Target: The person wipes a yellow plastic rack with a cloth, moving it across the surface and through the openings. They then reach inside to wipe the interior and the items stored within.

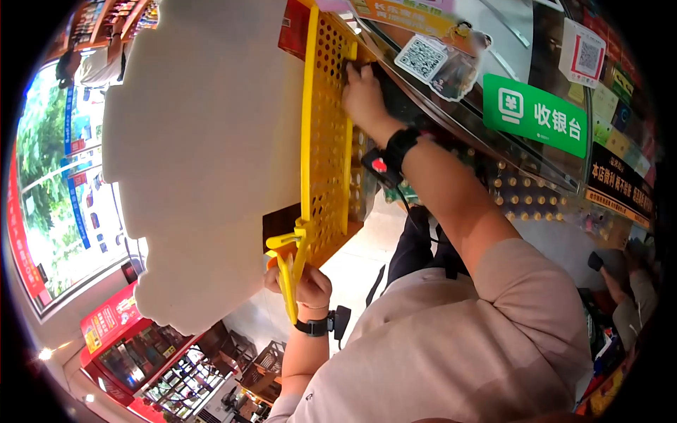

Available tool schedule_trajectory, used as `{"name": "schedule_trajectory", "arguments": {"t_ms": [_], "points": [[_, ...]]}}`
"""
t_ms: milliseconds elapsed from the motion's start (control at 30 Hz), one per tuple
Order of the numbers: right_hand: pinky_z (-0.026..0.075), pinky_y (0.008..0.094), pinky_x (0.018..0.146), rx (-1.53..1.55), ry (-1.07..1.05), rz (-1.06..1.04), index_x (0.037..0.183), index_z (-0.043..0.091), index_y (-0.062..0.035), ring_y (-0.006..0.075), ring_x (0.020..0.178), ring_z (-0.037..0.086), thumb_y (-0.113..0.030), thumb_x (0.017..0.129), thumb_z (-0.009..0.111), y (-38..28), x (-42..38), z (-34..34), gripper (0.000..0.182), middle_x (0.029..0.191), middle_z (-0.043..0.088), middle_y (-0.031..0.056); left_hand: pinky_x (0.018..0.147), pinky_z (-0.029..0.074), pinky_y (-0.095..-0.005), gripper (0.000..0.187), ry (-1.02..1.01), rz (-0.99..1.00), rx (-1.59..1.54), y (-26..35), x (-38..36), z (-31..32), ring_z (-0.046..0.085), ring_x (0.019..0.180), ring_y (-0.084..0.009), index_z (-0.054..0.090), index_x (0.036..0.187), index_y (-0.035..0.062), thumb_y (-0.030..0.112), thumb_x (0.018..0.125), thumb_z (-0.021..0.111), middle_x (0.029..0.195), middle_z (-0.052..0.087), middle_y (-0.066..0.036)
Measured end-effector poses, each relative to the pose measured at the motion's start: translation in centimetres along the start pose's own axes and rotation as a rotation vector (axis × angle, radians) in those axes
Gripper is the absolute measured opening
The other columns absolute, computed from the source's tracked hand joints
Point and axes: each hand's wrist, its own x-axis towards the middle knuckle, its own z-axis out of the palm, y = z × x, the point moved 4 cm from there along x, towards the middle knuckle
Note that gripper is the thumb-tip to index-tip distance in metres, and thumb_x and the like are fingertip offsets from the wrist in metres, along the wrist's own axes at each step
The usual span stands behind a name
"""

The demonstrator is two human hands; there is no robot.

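A yellow perforated plastic basket [328,141] runs lengthwise in front of me, against a large pale board [204,141] with a scalloped edge. At the basket's far end, my right hand [364,99] is closed with its fingers curled at the rim; the fingertips are partly hidden. Down at the near end, my left hand [310,287] is closed around the yellow corner piece [289,271], which partly covers my fingers. Black straps with small boxes sit on both wrists.
To the right stands a glass counter with a green sign [536,115] and QR code cards [421,58]. Rows of bottles [529,199] are below it. Another person [99,67] is at upper left, and a person's arm [617,285] shows at right. Wooden chairs [264,370] stand lower left.
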Motion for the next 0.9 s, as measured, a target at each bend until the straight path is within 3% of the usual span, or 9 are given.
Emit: {"name": "schedule_trajectory", "arguments": {"t_ms": [67,200,367,467,500,600,700,833,900], "points": [[0.043,0.0483,0.092,0.06,0.033,-0.054,0.128,0.053,0.0049,0.0471,0.105,0.049,-0.007,0.082,0.056,-0.7,-3.9,-0.2,0.048,0.121,0.044,0.0292,0.083,0.044,-0.0411,0.032,0.023,0.068,0.095,0.9,0.9,-0.4,0.056,0.094,-0.0373,0.062,0.109,-0.0084,-0.005,0.081,0.047,0.105,0.061,-0.022],[0.039,0.0501,0.098,0.134,-0.098,-0.084,0.128,0.051,0.0077,0.0507,0.114,0.043,-0.001,0.082,0.054,-2.6,-12.1,-1.9,0.047,0.127,0.037,0.0328,0.08,0.038,-0.0371,0.024,0.104,0.099,0.085,0.7,0.7,-0.2,0.053,0.084,-0.03,0.064,0.105,-0.0022,-0.002,0.084,0.05,0.098,0.065,-0.013],[0.041,0.0467,0.1,0.27,-0.386,-0.303,0.133,0.051,-0.0033,0.0486,0.118,0.043,-0.001,0.084,0.055,-1.2,-20.2,-3.2,0.049,0.132,0.034,0.0315,0.083,0.036,-0.0391,0.021,0.129,0.105,0.013,2.0,1.7,-0.6,0.049,0.089,-0.0307,0.059,0.102,-0.0003,-0.002,0.083,0.051,0.095,0.059,-0.012],[0.046,0.0418,0.093,0.253,-0.566,-0.306,0.136,0.049,-0.0094,0.0454,0.114,0.049,0.0,0.086,0.053,1.7,-22.3,-3.5,0.051,0.136,0.031,0.0276,0.083,0.036,-0.0392,0.022,0.153,0.095,-0.022,2.2,1.8,-0.5,0.049,0.089,-0.0308,0.059,0.101,-0.0004,-0.003,0.081,0.05,0.095,0.059,-0.012],[0.048,0.04,0.092,0.306,-0.668,-0.073,0.132,0.053,-0.0098,0.0417,0.114,0.053,-0.003,0.088,0.053,3.1,-22.0,-3.7,0.044,0.136,0.038,0.0267,0.083,0.036,-0.0394,0.023,0.165,0.081,-0.021,2.2,1.7,-0.5,0.049,0.089,-0.0304,0.059,0.101,0.0001,-0.004,0.08,0.05,0.094,0.059,-0.011],[0.048,0.0424,0.086,0.382,-0.216,0.251,0.119,0.059,-0.0023,0.0421,0.1,0.06,-0.012,0.09,0.053,11.9,-21.2,1.2,0.031,0.1,0.063,0.0247,0.084,0.036,-0.0395,0.023,0.149,0.069,0.0,1.8,1.4,-0.4,0.049,0.089,-0.0301,0.06,0.101,0.001,-0.003,0.08,0.051,0.094,0.06,-0.011],[0.048,0.0494,0.088,0.148,-0.203,0.344,0.122,0.058,-0.0034,0.0492,0.103,0.055,-0.02,0.088,0.051,13.7,-13.5,0.8,0.038,0.113,0.057,0.0325,0.083,0.036,-0.039,0.023,0.127,0.09,0.06,2.1,1.8,-0.6,0.05,0.089,-0.0298,0.061,0.102,0.0014,-0.001,0.081,0.052,0.095,0.061,-0.01],[0.047,0.0488,0.087,0.113,0.094,-0.015,0.121,0.061,-0.0086,0.0471,0.099,0.055,-0.015,0.088,0.053,11.8,-4.4,0.8,0.035,0.111,0.057,0.0282,0.084,0.037,-0.0381,0.024,0.167,0.08,0.067,1.5,1.2,-0.4,0.05,0.091,-0.0295,0.062,0.105,0.0001,-0.001,0.083,0.051,0.097,0.062,-0.011],[0.047,0.0486,0.088,0.093,-0.039,0.05,0.128,0.057,-0.0093,0.0466,0.102,0.055,-0.013,0.089,0.05,11.5,-2.4,2.2,0.04,0.117,0.054,0.0277,0.085,0.037,-0.0381,0.025,0.175,0.048,0.014,1.1,0.7,0.0,0.051,0.092,-0.0295,0.063,0.106,-0.0007,-0.002,0.084,0.051,0.098,0.063,-0.011]]}}
